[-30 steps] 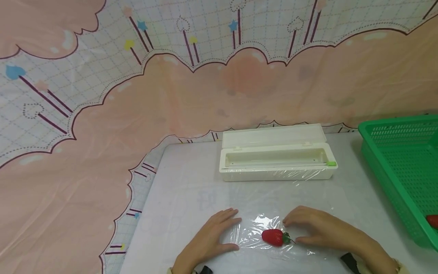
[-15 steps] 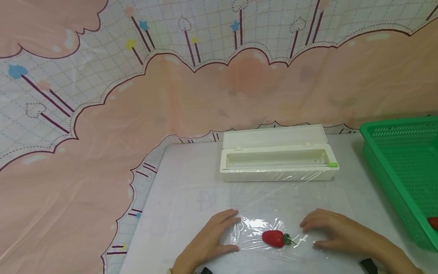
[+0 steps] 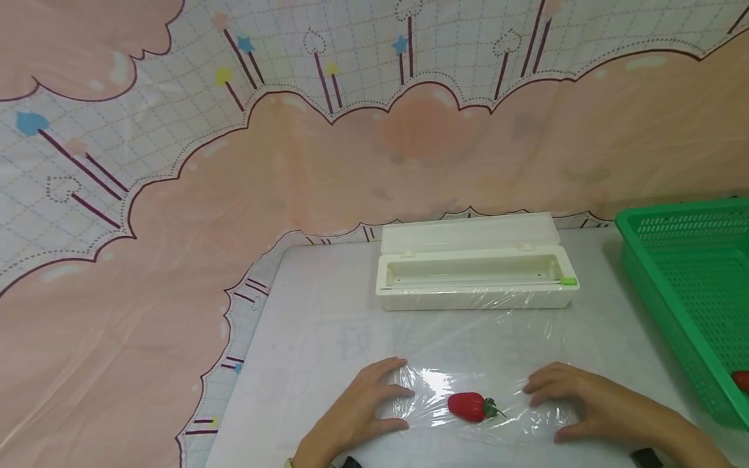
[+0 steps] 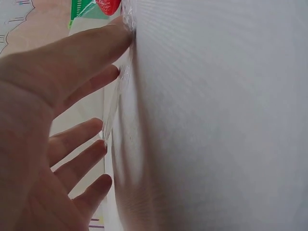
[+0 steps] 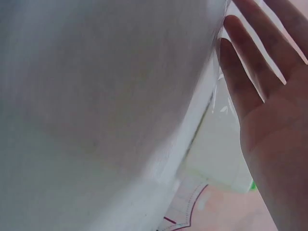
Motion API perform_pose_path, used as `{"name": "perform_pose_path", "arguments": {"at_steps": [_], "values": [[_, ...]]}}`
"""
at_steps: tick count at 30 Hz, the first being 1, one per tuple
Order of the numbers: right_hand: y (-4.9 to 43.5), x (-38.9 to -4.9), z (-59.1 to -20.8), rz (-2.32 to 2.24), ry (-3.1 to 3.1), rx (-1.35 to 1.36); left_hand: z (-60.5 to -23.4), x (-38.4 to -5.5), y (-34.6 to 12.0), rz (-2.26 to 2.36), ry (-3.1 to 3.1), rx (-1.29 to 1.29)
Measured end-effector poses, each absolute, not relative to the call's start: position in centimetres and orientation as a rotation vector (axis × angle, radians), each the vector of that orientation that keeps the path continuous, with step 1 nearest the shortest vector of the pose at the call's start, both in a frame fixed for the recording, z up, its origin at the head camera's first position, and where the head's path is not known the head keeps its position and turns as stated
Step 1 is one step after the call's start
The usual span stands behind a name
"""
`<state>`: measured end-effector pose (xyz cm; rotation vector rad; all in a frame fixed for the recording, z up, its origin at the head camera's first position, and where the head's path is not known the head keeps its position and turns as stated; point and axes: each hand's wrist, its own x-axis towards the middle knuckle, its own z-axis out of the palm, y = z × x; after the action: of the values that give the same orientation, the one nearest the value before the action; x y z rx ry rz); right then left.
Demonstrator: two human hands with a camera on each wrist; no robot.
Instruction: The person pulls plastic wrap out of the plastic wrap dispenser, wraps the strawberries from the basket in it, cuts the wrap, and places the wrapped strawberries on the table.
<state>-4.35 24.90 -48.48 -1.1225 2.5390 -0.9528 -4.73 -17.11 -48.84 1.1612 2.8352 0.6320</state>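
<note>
Strawberry: lies on its side on the near part of the table [image 3: 304,338], between the hands, tip left and leafy end right; the strawberry [image 3: 466,407] seems to rest on clear film [image 3: 430,390].
Left hand: the left hand [image 3: 359,408] gives no grip, its fingers spread and touching the film's left edge.
Right hand: the right hand [image 3: 603,404] likewise grasps nothing, its fingers parted and fairly straight at the film's right side.
White box: the lidded box [image 3: 474,300] stands beyond, lid raised, film over its front.
Green basket: at right, the basket [image 3: 661,325] holds something red [image 3: 742,381], cut by the frame.
Step in hand: apparently spreading and smoothing film around the fruit.
Next move: probably calls for light fingertips catching the film's edge without rolling the fruit.
</note>
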Motion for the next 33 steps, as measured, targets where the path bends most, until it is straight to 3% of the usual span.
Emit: {"name": "perform_pose_path", "arguments": {"at_steps": [9, 29, 33], "values": [[24.99, -4.09, -48.82, -0.925, 2.492, -1.090, -48.96, -4.72, -17.06, 0.559, 2.889, 1.195], [25.05, -4.11, -48.61, -1.014, 2.446, -1.067, -48.84, -4.86, -16.96, 0.572, 2.881, 1.549], [25.26, -4.02, -48.60, -1.044, 2.411, -1.032, -48.69, -4.78, -17.15, 0.592, 2.818, 1.513]]}}
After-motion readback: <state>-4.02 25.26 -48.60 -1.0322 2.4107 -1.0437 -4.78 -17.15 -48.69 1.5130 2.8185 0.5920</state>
